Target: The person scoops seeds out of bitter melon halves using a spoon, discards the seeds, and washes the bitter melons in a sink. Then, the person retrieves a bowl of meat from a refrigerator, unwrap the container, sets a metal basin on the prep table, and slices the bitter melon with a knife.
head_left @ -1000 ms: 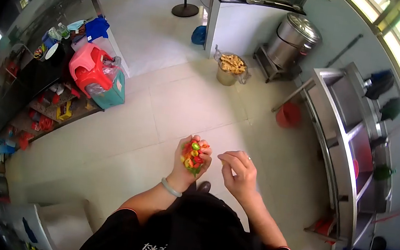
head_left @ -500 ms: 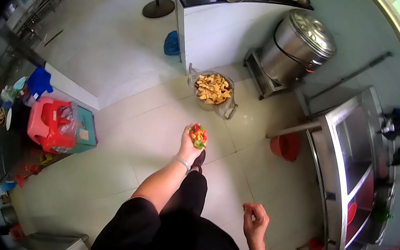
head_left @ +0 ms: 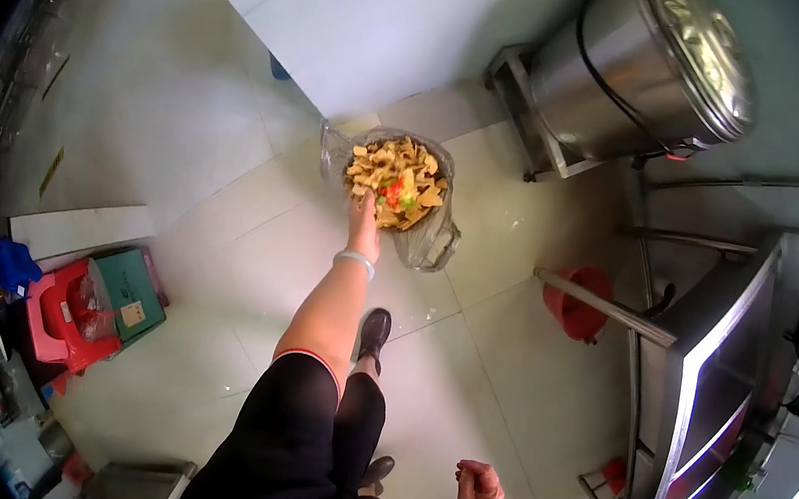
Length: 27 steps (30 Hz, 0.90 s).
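Note:
My left hand reaches over the near edge of a container lined with a clear plastic bag. Tan, crisp-looking flat pieces fill it. Chopped red and green peppers show just beyond the thumb, over these pieces. Whether they still rest in the palm or lie on the pieces is unclear, since most of the fingers are hidden. Low on the right, apart from everything, my right hand has its fingers curled together; what they hold, if anything, is not visible.
A steel drum with a lid stands on a low frame behind the container. To the right are a red bucket and a metal rack. Red plastic stools and a green box sit at the left.
My left hand has moved forward from above the open floor to the bagged container, bringing the chopped peppers over the tan pieces. I have come closer to the drum. My right hand stays curled.

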Tool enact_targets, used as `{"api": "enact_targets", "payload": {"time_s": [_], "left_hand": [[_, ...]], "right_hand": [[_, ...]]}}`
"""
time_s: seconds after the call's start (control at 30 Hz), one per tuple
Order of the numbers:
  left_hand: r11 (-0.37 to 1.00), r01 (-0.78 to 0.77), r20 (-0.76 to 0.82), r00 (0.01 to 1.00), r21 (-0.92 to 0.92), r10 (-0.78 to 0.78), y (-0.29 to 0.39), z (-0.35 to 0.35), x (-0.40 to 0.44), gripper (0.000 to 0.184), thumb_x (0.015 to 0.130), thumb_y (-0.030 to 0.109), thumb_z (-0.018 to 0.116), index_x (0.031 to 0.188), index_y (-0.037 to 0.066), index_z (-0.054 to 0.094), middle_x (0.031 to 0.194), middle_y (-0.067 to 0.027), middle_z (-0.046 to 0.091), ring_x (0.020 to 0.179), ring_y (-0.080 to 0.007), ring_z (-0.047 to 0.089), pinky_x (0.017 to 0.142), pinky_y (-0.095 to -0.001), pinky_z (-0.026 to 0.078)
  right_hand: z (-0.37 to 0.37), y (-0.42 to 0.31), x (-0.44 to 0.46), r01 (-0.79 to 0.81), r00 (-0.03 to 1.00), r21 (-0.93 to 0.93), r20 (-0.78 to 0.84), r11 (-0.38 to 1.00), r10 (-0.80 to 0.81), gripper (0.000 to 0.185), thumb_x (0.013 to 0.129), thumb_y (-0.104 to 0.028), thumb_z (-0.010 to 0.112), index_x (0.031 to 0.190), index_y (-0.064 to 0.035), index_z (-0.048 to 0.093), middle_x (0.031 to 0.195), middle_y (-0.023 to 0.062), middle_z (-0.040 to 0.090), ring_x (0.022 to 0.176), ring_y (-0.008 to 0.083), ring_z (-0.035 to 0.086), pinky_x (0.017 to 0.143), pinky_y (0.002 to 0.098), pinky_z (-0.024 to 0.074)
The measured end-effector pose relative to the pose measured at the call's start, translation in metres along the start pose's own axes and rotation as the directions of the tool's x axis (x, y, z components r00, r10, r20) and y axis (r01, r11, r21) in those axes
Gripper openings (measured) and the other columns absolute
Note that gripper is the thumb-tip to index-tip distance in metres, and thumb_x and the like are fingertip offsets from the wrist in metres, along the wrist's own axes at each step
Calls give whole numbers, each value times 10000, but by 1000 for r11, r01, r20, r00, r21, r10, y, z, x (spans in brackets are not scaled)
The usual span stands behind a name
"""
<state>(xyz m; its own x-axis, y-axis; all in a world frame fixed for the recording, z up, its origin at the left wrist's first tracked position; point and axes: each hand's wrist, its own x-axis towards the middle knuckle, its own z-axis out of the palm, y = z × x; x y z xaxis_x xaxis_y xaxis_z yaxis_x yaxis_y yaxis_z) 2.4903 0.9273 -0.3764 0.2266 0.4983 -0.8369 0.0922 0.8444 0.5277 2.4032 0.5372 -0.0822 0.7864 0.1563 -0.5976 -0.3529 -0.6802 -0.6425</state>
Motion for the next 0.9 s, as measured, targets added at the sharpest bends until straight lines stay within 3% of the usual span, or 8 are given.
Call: {"api": "enact_targets", "payload": {"time_s": [0.2,0.23,0.43,0.47,0.53,0.63,0.7,0.9], "left_hand": [[962,19,122,992,-273,15,-4,-13,13,504,922,372,575,1249,-3,493,1281,-141,530,1228,-255,488,1086,-401,350],[950,0,121,992,-312,39,0,-15,4,333,923,308,598,1117,39,568,1092,-87,609,1044,-209,579,975,-361,451],[926,-196,217,937,-321,274,67,6,-83,103,879,72,642,970,65,595,789,-8,602,728,-109,558,709,-244,473],[927,-160,311,911,-338,271,71,2,-89,271,842,-12,636,1105,25,584,939,-58,635,869,-164,599,823,-271,481],[883,-407,425,774,-232,469,95,16,-131,496,803,69,673,1265,-14,515,1225,-168,564,1161,-285,522,1007,-360,405],[709,-526,211,847,469,488,44,-18,-95,731,720,229,680,1349,-46,430,1435,-270,342,1366,-399,269,1137,-436,226],[336,-627,306,693,703,653,36,-45,-138,729,694,252,665,1322,-50,449,1395,-292,360,1338,-426,285,1132,-456,234],[530,-406,305,913,745,272,-15,-201,-348,529,833,278,611,1280,15,507,1312,-228,518,1206,-360,502,1003,-427,415]], "right_hand": [[3,-14,27,79,997,-56,24,995,-78,102,856,46,589,890,-18,660,824,68,669,702,136,661,628,251,515],[2,-18,28,88,996,-60,32,994,-86,102,856,46,589,890,-18,660,824,68,669,702,136,661,628,251,515],[-3,-57,28,224,972,-23,81,974,-221,104,850,50,594,893,-12,665,825,78,668,703,141,663,638,252,523],[-5,-62,24,233,967,-37,111,972,-227,108,871,49,572,898,-11,657,838,61,658,730,125,640,671,248,520],[-8,-74,23,284,945,-46,182,958,-272,115,893,47,551,903,-10,650,851,44,647,758,108,617,704,243,516],[-8,-83,26,434,865,-32,296,900,-406,115,905,37,545,903,-16,647,841,37,642,740,102,603,691,236,503],[-8,-86,28,452,827,110,319,885,-462,109,871,46,577,924,-9,655,854,53,646,765,112,609,687,241,503],[11,-99,44,521,563,243,622,818,-543,100,918,-21,535,956,-18,627,836,37,610,681,95,540,629,227,472]]}}
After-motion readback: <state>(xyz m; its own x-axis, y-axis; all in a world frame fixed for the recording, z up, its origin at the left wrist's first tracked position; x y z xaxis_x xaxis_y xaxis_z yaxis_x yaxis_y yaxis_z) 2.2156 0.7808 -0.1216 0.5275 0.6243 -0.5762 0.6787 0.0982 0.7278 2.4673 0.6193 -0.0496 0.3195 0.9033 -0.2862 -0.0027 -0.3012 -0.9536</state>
